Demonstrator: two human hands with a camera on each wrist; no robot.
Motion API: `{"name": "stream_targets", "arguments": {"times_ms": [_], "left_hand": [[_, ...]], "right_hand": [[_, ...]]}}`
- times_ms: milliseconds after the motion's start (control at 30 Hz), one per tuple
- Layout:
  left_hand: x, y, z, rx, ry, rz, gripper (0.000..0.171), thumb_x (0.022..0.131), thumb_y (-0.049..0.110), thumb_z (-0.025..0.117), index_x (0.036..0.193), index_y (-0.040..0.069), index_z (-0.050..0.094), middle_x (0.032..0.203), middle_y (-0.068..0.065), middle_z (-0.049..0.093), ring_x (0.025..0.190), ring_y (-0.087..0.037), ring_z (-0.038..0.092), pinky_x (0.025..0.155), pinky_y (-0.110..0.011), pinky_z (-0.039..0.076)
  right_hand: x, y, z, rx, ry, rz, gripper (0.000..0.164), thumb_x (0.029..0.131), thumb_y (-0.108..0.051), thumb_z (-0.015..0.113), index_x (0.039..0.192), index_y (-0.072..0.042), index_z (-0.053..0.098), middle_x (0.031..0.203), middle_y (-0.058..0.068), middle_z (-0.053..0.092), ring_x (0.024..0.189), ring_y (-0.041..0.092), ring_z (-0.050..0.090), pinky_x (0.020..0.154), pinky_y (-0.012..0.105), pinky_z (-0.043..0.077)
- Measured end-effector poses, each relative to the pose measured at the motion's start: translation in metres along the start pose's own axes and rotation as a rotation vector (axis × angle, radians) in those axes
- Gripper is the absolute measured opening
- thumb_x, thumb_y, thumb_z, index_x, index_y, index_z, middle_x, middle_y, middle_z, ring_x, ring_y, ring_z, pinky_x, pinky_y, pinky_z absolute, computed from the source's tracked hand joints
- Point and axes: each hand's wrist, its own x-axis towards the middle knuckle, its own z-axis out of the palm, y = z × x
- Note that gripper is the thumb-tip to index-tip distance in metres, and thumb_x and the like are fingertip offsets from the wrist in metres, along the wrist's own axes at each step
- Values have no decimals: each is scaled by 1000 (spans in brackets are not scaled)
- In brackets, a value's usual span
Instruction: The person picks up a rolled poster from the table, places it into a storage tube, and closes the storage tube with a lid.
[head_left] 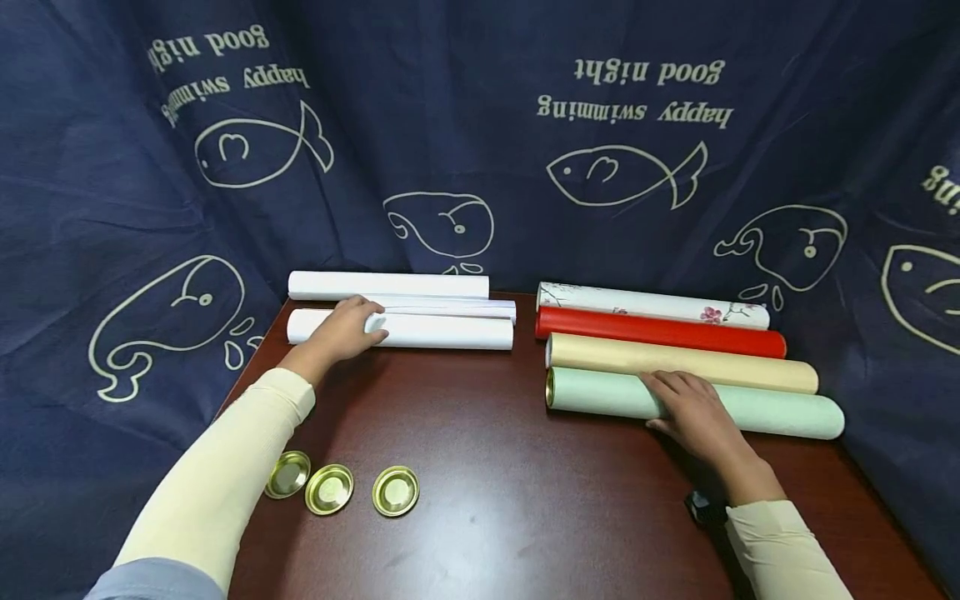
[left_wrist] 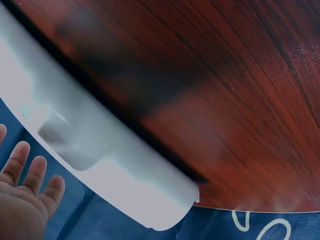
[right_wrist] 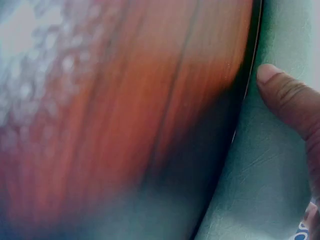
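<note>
My left hand (head_left: 345, 329) is over the white rolls at the back left, above the front white roll (head_left: 450, 332). In the left wrist view its fingers (left_wrist: 34, 175) are loosely extended beside a white roll (left_wrist: 100, 135), with nothing between them. At the right, my right hand (head_left: 693, 412) holds the pale green roll (head_left: 780, 410) around its middle. The fingers lie over its top, and the thumb (right_wrist: 285, 92) presses the near side in the right wrist view. A gold ring shows at this roll's left end.
Behind the green roll lie a beige roll (head_left: 675, 364), a red roll (head_left: 660, 332) and a flowered white roll (head_left: 645, 304). Two more white rolls (head_left: 390, 285) lie at the back left. Three round gold lids (head_left: 395, 492) sit front left on the brown table (head_left: 510, 483). A blue curtain (head_left: 480, 125) hangs behind.
</note>
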Motion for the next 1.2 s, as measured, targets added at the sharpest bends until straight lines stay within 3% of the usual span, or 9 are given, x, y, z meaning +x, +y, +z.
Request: {"name": "stream_targets", "arguments": {"times_ms": [267,433,600,833,1200], "left_hand": [[4,-3,5,50,-11,36,51,95,30,66,135,1,56,134,-22,53,127,-44,45,106,-57,37],[9,-5,2,92,-3,52,52,95,32,65,135,1,56,132,-21,54,125,-41,48,105,-55,38],[11,-8,2,64,-1,78,49,98,32,62,134,0,58,133,-23,54,126,-42,48,106,-54,37],[7,-10,8,6,-2,0,51,100,35,58,137,-1,56,140,-26,48,133,-45,39,109,-57,32],[9,-5,18,60,-9,-25,54,97,28,64,141,0,52,141,-25,48,130,-46,42,105,-59,36]], "right_hand": [[3,-4,1,3,-9,-4,76,68,-6,88,134,-1,52,128,22,54,120,45,46,96,66,34],[8,-9,-5,1,-54,55,75,71,-6,87,137,0,51,131,27,51,122,50,43,97,69,31],[14,-12,-10,3,-121,113,74,75,-5,84,140,-3,49,134,29,47,125,52,40,97,73,29],[21,-13,-7,-2,-135,89,60,84,5,69,140,0,47,132,27,49,124,49,42,97,72,29],[25,-14,-7,0,-164,135,68,85,4,70,146,-5,43,143,23,43,134,51,32,100,77,22]]}}
